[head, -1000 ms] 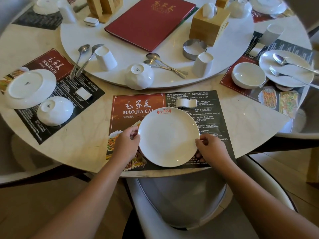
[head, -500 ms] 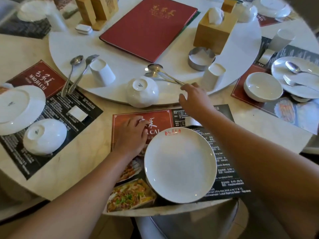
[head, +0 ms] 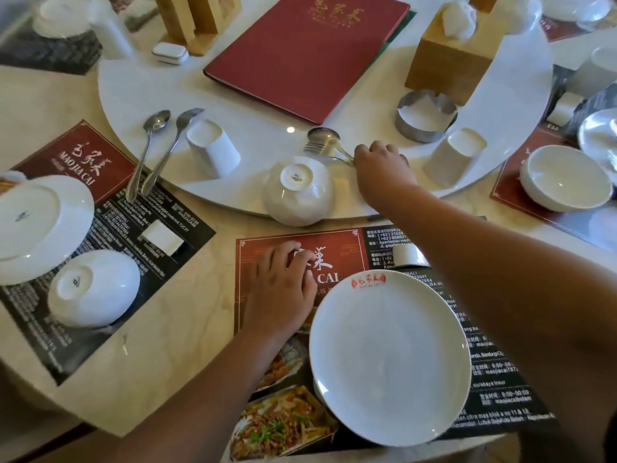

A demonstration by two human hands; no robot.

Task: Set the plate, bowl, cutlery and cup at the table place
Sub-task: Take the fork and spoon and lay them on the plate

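The round marble table (head: 207,329) runs out of sight on every side. The white turntable (head: 260,128) at its centre is cut off at the top. At the near place lies a red and black placemat (head: 337,252), much of it covered. The right arm (head: 500,279) crosses its far right corner and hides most of a small white cutlery rest (head: 405,255).

The plate (head: 390,359) sits right way up on the near right part of the mat, plain white and glossy, with a small red mark at its far rim. The bowl (head: 298,192) is on the near edge of the turntable, upside down, foot ring uppermost. A white cup (head: 454,157) is also on the turntable, to the right of the bowl, and seems to be mouth down, though its top is washed out.

The left hand (head: 280,289) rests palm down on the mat just beside the plate's left rim, fingers loosely bent, holding nothing. The right hand (head: 382,163) is stretched to the turntable, its fingers curled down over the handles of the spoon (head: 322,135) and fork (head: 312,148). Only their heads show, and I cannot tell whether the fingers actually grip them.
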